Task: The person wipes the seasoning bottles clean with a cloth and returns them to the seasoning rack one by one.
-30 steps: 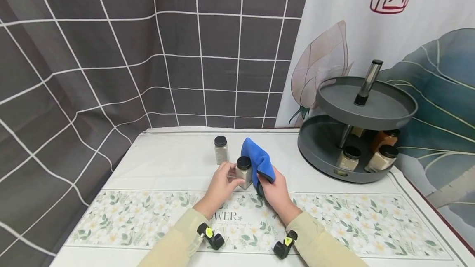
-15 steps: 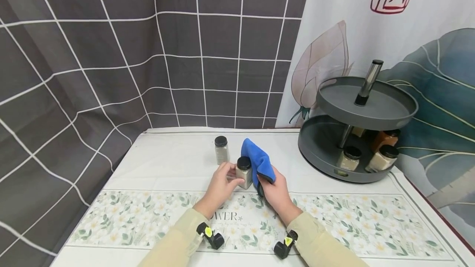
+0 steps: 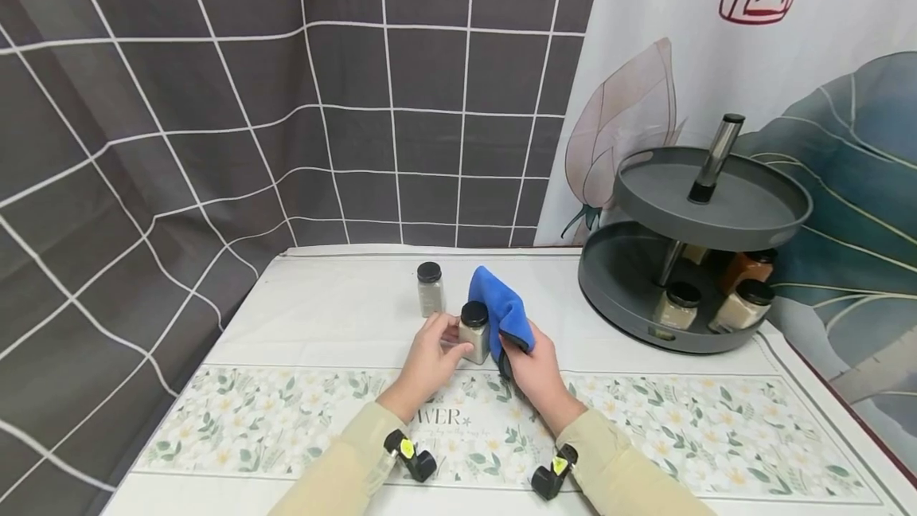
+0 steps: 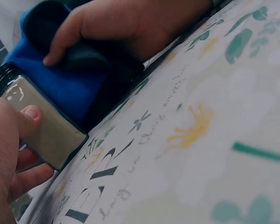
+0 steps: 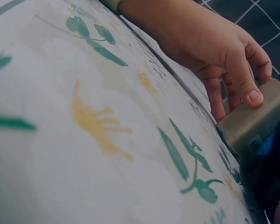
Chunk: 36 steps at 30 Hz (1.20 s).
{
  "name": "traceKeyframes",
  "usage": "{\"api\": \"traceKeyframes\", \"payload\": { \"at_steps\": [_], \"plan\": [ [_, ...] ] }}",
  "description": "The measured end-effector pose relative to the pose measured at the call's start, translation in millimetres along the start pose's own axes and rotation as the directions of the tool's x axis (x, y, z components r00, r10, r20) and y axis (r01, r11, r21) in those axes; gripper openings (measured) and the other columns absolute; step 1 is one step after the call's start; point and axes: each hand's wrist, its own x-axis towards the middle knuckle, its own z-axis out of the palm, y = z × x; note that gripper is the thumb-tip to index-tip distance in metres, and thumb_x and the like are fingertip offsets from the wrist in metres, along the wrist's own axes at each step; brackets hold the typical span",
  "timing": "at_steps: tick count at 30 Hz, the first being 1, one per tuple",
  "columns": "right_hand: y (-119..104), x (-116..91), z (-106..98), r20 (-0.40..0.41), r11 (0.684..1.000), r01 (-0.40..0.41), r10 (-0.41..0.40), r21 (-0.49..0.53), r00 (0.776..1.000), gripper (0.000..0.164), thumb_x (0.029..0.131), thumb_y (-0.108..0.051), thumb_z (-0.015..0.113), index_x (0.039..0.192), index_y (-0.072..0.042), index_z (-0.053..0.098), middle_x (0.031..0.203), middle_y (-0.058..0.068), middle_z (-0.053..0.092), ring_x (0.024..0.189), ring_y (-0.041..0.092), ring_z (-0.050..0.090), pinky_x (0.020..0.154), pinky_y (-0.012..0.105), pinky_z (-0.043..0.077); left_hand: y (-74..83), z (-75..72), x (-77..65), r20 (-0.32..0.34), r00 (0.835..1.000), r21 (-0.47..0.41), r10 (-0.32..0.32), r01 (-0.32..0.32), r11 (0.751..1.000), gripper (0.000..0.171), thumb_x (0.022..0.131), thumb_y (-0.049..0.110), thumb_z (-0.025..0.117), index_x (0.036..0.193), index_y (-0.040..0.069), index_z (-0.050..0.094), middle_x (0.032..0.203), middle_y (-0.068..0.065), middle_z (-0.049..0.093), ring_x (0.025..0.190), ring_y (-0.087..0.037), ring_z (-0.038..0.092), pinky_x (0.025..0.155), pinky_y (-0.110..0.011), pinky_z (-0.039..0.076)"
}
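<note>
A square glass jar with a black lid and pale powder inside [image 3: 474,337] stands on the table in the head view. My left hand [image 3: 430,357] grips it from the left, the thumb at its near side, as the left wrist view also shows on the jar [image 4: 49,126]. In my right hand [image 3: 537,369] is a blue cloth with dark edging [image 3: 497,305], held against the jar's right side. The right wrist view catches the left thumb and fingers around the jar [image 5: 252,119]; there the right hand is mostly out of frame.
Behind the left hand stands a similar jar [image 3: 430,293]. At the back right is a grey two-tier round rack [image 3: 609,293], with several filled jars on its lower tier, including a pale one [image 3: 677,307]. A floral printed band [image 3: 645,428] crosses the table's front.
</note>
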Motion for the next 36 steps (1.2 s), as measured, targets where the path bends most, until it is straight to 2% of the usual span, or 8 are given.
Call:
{"api": "traceKeyframes", "payload": {
  "at_steps": [3,10,15,17,24,28,33,36],
  "plan": [
    [0.6,0.2,-0.9,0.0,1.0,-0.004,0.004,0.019,1.0,0.03,0.097,-0.009,0.065,0.125,0.003,0.064,0.125,0.022,0.067,0.121,0.037,0.061,0.108,0.053,0.044,2.3,-0.2,-0.1,0.012,1.0,0.004,-0.019,0.019,1.0,0.037,0.087,0.01,0.079,0.118,0.007,0.059,0.113,-0.007,0.06,0.093,-0.02,0.067,0.082,-0.029,0.058],
    [2.4,0.6,-0.4,0.027,0.999,-0.028,0.027,0.034,0.999,0.03,0.097,-0.009,0.065,0.125,0.003,0.063,0.126,0.022,0.066,0.123,0.038,0.06,0.109,0.054,0.043,4.6,0.5,-1.0,0.045,0.993,-0.006,-0.11,0.111,0.994,0.045,0.089,0.016,0.079,0.125,0.011,0.051,0.105,-0.008,0.067,0.085,-0.016,0.067,0.075,-0.027,0.058],
    [1.5,0.3,0.3,0.037,0.999,-0.021,0.022,-0.033,0.999,0.031,0.097,-0.012,0.067,0.126,-0.002,0.064,0.125,0.018,0.068,0.122,0.036,0.061,0.107,0.053,0.045,3.1,1.3,0.6,0.033,0.997,0.025,-0.065,0.064,0.998,0.063,0.089,0.016,0.079,0.142,0.008,0.046,0.129,-0.01,0.061,0.088,-0.016,0.065,0.077,-0.028,0.057],
    [1.4,0.2,0.2,0.034,0.999,-0.017,0.019,-0.045,0.999,0.03,0.096,-0.012,0.068,0.125,-0.003,0.065,0.124,0.018,0.068,0.121,0.036,0.061,0.107,0.053,0.046,2.7,1.2,0.8,0.041,0.998,0.038,-0.038,0.037,0.999,0.067,0.089,0.016,0.078,0.147,0.008,0.045,0.13,-0.01,0.06,0.09,-0.016,0.065,0.079,-0.028,0.058],
    [1.6,0.7,-0.2,0.02,0.999,-0.032,0.033,-0.028,0.999,0.029,0.096,-0.01,0.068,0.123,-0.002,0.065,0.125,0.019,0.068,0.122,0.036,0.061,0.107,0.053,0.045,2.3,0.2,-0.1,0.056,0.998,-0.02,-0.012,0.013,1.0,0.056,0.094,0.009,0.068,0.147,0.004,0.048,0.127,-0.012,0.06,0.097,-0.022,0.065,0.086,-0.032,0.058],
    [1.6,1.0,-0.6,0.014,0.999,-0.03,0.031,-0.026,0.999,0.025,0.096,-0.009,0.067,0.12,-0.001,0.066,0.122,0.019,0.069,0.119,0.035,0.063,0.106,0.052,0.047,1.4,0.8,0.9,0.053,0.998,-0.06,-0.041,0.045,0.997,0.052,0.095,0.009,0.069,0.144,0.006,0.052,0.128,-0.011,0.062,0.098,-0.021,0.063,0.086,-0.031,0.058],
    [0.5,0.4,-0.8,0.006,1.0,-0.014,0.014,-0.013,1.0,0.026,0.096,-0.009,0.067,0.12,0.001,0.066,0.121,0.021,0.069,0.118,0.037,0.063,0.105,0.054,0.047,3.6,0.2,1.3,0.06,0.993,-0.099,-0.099,0.104,0.99,0.049,0.092,0.012,0.074,0.137,0.011,0.055,0.11,-0.008,0.065,0.093,-0.02,0.064,0.08,-0.031,0.057],
    [0.0,0.1,-0.2,0.034,0.999,-0.009,0.01,-0.033,0.999,0.025,0.097,-0.01,0.066,0.12,0.001,0.066,0.121,0.02,0.069,0.117,0.036,0.063,0.104,0.054,0.048,4.1,0.4,1.6,0.045,0.995,-0.113,-0.093,0.098,0.989,0.045,0.091,0.012,0.075,0.132,0.01,0.056,0.111,-0.007,0.064,0.098,-0.022,0.063,0.086,-0.036,0.056]
  ]
}}
